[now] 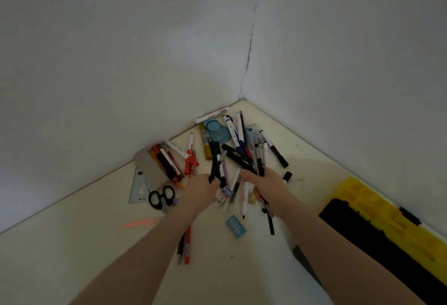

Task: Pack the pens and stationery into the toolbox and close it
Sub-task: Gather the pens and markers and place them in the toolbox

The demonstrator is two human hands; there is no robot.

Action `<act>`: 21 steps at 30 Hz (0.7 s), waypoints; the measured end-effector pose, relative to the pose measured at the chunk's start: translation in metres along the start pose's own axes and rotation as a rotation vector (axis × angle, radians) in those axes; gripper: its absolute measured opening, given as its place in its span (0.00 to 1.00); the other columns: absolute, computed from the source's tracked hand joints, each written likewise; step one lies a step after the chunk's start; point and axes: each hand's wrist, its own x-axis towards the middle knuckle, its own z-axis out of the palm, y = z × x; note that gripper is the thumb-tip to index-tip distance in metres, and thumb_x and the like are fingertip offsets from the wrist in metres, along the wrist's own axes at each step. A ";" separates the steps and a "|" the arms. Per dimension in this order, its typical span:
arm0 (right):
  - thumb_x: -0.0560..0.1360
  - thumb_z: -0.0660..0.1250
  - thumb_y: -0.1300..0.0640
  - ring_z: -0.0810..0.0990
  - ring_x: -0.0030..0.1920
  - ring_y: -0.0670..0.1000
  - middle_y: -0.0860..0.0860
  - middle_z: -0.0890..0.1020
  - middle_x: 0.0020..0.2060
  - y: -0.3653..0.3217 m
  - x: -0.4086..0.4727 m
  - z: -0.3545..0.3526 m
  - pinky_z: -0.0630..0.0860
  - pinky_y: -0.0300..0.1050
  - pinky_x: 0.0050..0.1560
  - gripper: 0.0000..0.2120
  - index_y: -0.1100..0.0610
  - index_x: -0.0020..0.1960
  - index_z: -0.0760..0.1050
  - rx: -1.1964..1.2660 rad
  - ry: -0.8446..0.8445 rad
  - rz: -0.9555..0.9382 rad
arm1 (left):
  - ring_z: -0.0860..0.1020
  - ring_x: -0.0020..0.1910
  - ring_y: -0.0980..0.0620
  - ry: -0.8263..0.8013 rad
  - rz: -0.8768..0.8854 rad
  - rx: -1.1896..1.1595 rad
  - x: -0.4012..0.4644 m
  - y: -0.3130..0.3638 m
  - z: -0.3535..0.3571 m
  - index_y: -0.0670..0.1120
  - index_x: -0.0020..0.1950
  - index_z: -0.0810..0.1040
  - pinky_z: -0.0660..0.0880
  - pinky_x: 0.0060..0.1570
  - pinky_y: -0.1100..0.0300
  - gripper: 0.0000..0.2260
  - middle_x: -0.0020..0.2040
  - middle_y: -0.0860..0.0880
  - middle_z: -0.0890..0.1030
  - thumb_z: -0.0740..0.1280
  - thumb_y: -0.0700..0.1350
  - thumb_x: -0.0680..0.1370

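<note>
A heap of pens and markers (235,145) lies in the corner of a cream table (72,244). My left hand (198,189) grips a few dark pens (216,162) that stick up from its fist. My right hand (268,187) holds a bundle of black pens (258,159), whose ends poke out below the wrist. Black scissors (161,197), a clear set square (139,187) and a blue eraser (235,226) lie around them. The yellow and black toolbox (377,222) sits open at the right against the wall.
White walls (121,62) close the corner on two sides. A blue tape dispenser (217,132) lies at the back of the heap. An orange pen (187,244) and an orange strip (140,222) lie near my left forearm.
</note>
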 end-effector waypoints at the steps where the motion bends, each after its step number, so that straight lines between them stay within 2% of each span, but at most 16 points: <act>1: 0.75 0.67 0.52 0.63 0.18 0.44 0.51 0.67 0.23 0.000 -0.007 0.003 0.63 0.34 0.19 0.12 0.59 0.41 0.71 0.060 0.039 -0.008 | 0.76 0.35 0.47 0.034 0.071 -0.105 -0.007 -0.004 0.003 0.47 0.34 0.70 0.71 0.34 0.59 0.15 0.33 0.47 0.77 0.56 0.46 0.81; 2: 0.76 0.65 0.51 0.64 0.18 0.45 0.51 0.67 0.22 0.000 -0.014 0.006 0.64 0.35 0.20 0.12 0.59 0.39 0.71 0.101 0.067 -0.024 | 0.74 0.32 0.50 0.064 0.147 -0.176 -0.013 -0.009 0.008 0.49 0.34 0.70 0.71 0.34 0.59 0.15 0.31 0.50 0.75 0.56 0.46 0.81; 4: 0.77 0.64 0.52 0.64 0.20 0.44 0.51 0.68 0.23 0.003 -0.027 0.009 0.65 0.37 0.22 0.12 0.57 0.37 0.70 0.111 0.107 -0.115 | 0.73 0.32 0.54 0.082 0.270 -0.307 -0.027 -0.016 0.014 0.53 0.40 0.72 0.73 0.39 0.58 0.11 0.32 0.53 0.75 0.56 0.45 0.81; 6: 0.76 0.66 0.55 0.66 0.21 0.43 0.49 0.70 0.25 0.009 -0.040 0.008 0.67 0.36 0.25 0.12 0.57 0.36 0.70 0.059 0.142 -0.242 | 0.74 0.34 0.59 0.110 0.313 -0.421 -0.036 -0.026 0.024 0.56 0.46 0.73 0.72 0.42 0.64 0.10 0.34 0.54 0.75 0.57 0.43 0.81; 7: 0.75 0.68 0.56 0.67 0.23 0.43 0.49 0.70 0.25 0.014 -0.047 0.008 0.68 0.36 0.27 0.12 0.58 0.35 0.69 0.039 0.159 -0.290 | 0.73 0.33 0.61 0.136 0.300 -0.442 -0.043 -0.032 0.029 0.54 0.46 0.74 0.70 0.39 0.66 0.09 0.35 0.53 0.76 0.57 0.42 0.81; 10: 0.70 0.72 0.57 0.69 0.26 0.46 0.49 0.70 0.24 0.033 -0.063 0.012 0.71 0.39 0.31 0.14 0.57 0.31 0.70 0.005 0.169 -0.332 | 0.71 0.30 0.59 0.163 0.309 -0.423 -0.058 -0.041 0.043 0.46 0.46 0.77 0.67 0.34 0.66 0.07 0.36 0.48 0.76 0.60 0.41 0.79; 12: 0.66 0.74 0.53 0.74 0.31 0.48 0.53 0.75 0.26 0.045 -0.071 0.018 0.78 0.47 0.37 0.13 0.52 0.29 0.72 -0.007 0.140 -0.309 | 0.76 0.37 0.60 0.156 0.381 -0.440 -0.066 -0.044 0.053 0.47 0.46 0.79 0.71 0.40 0.69 0.06 0.39 0.52 0.80 0.62 0.43 0.77; 13: 0.65 0.74 0.51 0.75 0.33 0.51 0.58 0.76 0.28 0.051 -0.073 0.020 0.79 0.52 0.41 0.12 0.53 0.30 0.73 -0.009 0.148 -0.294 | 0.77 0.39 0.61 0.177 0.378 -0.445 -0.068 -0.043 0.056 0.46 0.47 0.80 0.71 0.41 0.69 0.06 0.38 0.55 0.80 0.63 0.42 0.77; 14: 0.65 0.73 0.51 0.74 0.33 0.51 0.59 0.75 0.29 0.055 -0.075 0.020 0.78 0.52 0.40 0.11 0.54 0.31 0.73 -0.007 0.163 -0.291 | 0.76 0.36 0.62 0.210 0.361 -0.452 -0.069 -0.044 0.058 0.45 0.46 0.80 0.69 0.37 0.71 0.05 0.34 0.58 0.79 0.63 0.40 0.77; 15: 0.67 0.73 0.54 0.73 0.32 0.48 0.57 0.74 0.28 0.057 -0.077 0.020 0.76 0.46 0.37 0.11 0.54 0.31 0.72 0.000 0.183 -0.299 | 0.74 0.32 0.63 0.242 0.324 -0.449 -0.071 -0.045 0.059 0.45 0.45 0.79 0.66 0.33 0.72 0.06 0.30 0.59 0.77 0.63 0.38 0.78; 17: 0.73 0.69 0.60 0.70 0.27 0.42 0.47 0.73 0.24 0.062 -0.080 0.017 0.70 0.35 0.31 0.13 0.57 0.31 0.71 0.010 0.207 -0.343 | 0.69 0.26 0.61 0.284 0.265 -0.510 -0.073 -0.046 0.060 0.49 0.43 0.77 0.63 0.31 0.70 0.10 0.26 0.58 0.73 0.61 0.36 0.78; 19: 0.75 0.66 0.62 0.68 0.25 0.39 0.43 0.72 0.21 0.066 -0.081 0.013 0.67 0.32 0.30 0.16 0.54 0.30 0.69 -0.009 0.210 -0.372 | 0.68 0.26 0.60 0.284 0.227 -0.624 -0.075 -0.044 0.060 0.51 0.42 0.76 0.66 0.33 0.66 0.13 0.27 0.54 0.71 0.59 0.35 0.79; 21: 0.76 0.65 0.62 0.68 0.25 0.39 0.43 0.71 0.22 0.069 -0.080 0.011 0.67 0.31 0.31 0.16 0.51 0.31 0.68 -0.053 0.214 -0.400 | 0.72 0.30 0.62 0.289 0.228 -0.641 -0.078 -0.038 0.058 0.51 0.42 0.77 0.70 0.39 0.64 0.14 0.31 0.50 0.74 0.59 0.34 0.78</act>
